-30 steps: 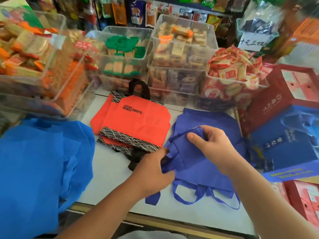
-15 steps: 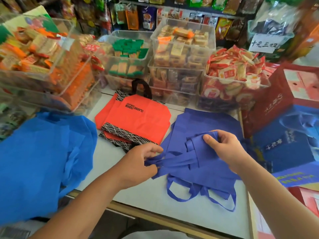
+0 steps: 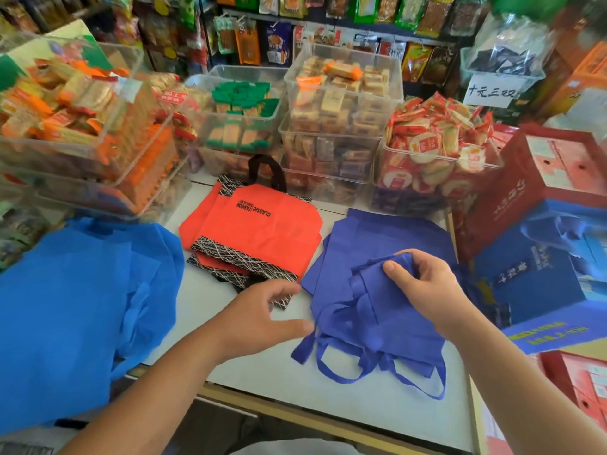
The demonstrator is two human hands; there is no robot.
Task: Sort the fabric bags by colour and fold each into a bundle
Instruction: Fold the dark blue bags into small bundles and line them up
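Where the right hand (image 3: 427, 290) grips, navy bag (image 3: 399, 326) partly hidden

Left hand (image 3: 259, 318) and right hand (image 3: 427, 290) bare. Left forearm (image 3: 157, 389) and right forearm (image 3: 525, 382) bare, unsleeved. Pale grey-white garment (image 3: 295, 448) at bottom edge.

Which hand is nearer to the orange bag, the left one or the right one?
Left. The left hand is at the orange bag's near edge, its fingers over the patterned trim. The right hand is off to the right, gripping the dark blue bag.
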